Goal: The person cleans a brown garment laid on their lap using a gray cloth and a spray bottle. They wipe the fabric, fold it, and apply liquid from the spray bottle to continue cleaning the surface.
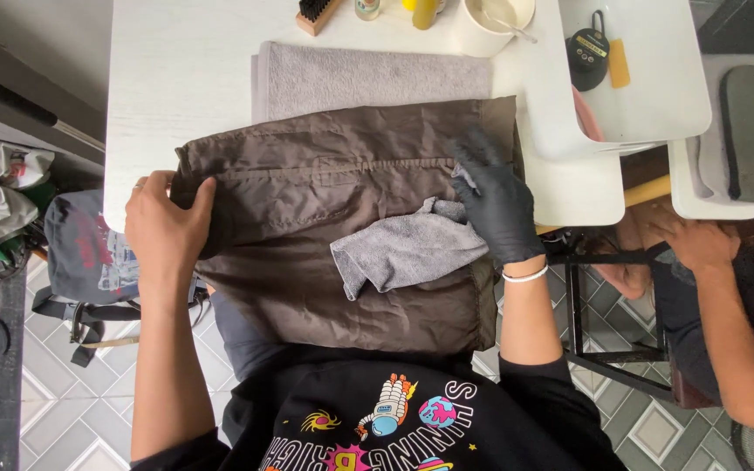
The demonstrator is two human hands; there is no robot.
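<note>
Brown fabric garment (325, 227) spread flat over the white table (176, 78), pretty much dead center of the frame, its lower edge hanging toward the person's lap. Left hand (163, 227), bare, is clamped on the garment's left edge, fingers curled over the fold. Right hand (499, 205), in a black glove, pinches a small grey cloth (403, 253) lying on the garment at center right. Folded grey towel (368, 78) sits under the garment's top edge. Upper right: a white tray (647, 113). Another person's hand (700, 244) shows at right.
</note>
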